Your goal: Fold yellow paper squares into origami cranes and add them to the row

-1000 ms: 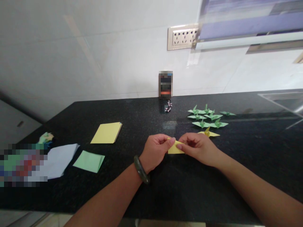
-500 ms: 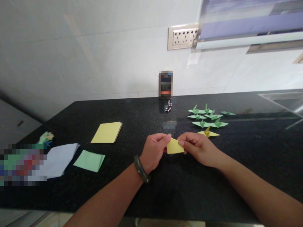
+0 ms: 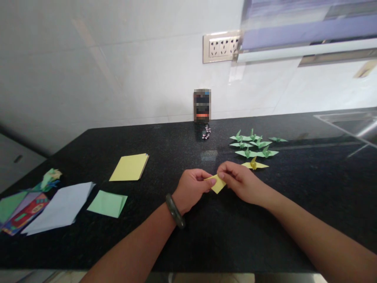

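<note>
A small folded piece of yellow paper (image 3: 217, 186) is held above the dark counter between my two hands. My left hand (image 3: 193, 189), with a dark bangle (image 3: 174, 211) at the wrist, pinches its left side, thumb on top. My right hand (image 3: 239, 181) grips the upper right edge between thumb and fingers. Just beyond the right hand rests a yellow paper crane (image 3: 254, 164). Behind it several green paper cranes (image 3: 255, 145) stand in a cluster. The fingers under the paper are partly hidden.
Left on the black counter (image 3: 188, 243) lie a stack of yellow paper (image 3: 129, 168), a folded green sheet (image 3: 107, 203), white sheets (image 3: 61, 206) and a colourful packet (image 3: 26, 216). A phone-like object (image 3: 202, 106) with a beaded strap (image 3: 206, 133) leans against the wall.
The yellow paper has been turned between my fingers, so a corner now points down toward me. My left thumb has moved lower onto it. The whole view has shifted slightly.
</note>
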Motion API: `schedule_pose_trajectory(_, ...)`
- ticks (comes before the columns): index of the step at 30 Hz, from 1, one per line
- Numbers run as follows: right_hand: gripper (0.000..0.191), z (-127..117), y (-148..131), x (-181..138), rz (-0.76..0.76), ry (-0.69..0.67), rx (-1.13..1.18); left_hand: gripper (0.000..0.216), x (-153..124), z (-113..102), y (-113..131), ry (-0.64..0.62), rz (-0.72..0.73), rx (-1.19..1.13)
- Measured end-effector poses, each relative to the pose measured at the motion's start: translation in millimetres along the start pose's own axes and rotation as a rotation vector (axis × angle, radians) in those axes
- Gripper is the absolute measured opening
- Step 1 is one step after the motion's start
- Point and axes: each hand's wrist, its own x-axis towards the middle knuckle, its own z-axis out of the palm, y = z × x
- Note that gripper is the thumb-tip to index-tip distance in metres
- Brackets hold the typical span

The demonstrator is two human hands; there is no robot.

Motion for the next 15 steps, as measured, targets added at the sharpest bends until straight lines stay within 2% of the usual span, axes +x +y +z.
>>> schedule_pose_trajectory(3, 0.013, 4, 4, 1, 0.002, 0.077, 0.07, 0.018, -1, 3, 0, -0.032, -0.081, -0.058)
schedule_pose_trajectory(6, 0.013, 5, 7, 0, -0.008, 0.083, 0.123, 0.028, -1, 4, -1, -0.09, -0.156, -0.115)
schedule_pose_trajectory(9, 0.015, 3, 7, -1, -0.03, 0.069, 0.12, 0.019, -1, 3, -3, -0.155, -0.205, -0.177)
schedule_pose_trajectory(12, 0.021, -1, 5, -2, -0.09, 0.121, 0.089, 0.012, 1, 0, -4, -0.098, -0.176, -0.239)
schedule_pose_trajectory(15, 0.026, -8, 2, -1, -0.283, 0.186, 0.009, 0.009, 3, -2, -3, 0.003, -0.145, -0.323)
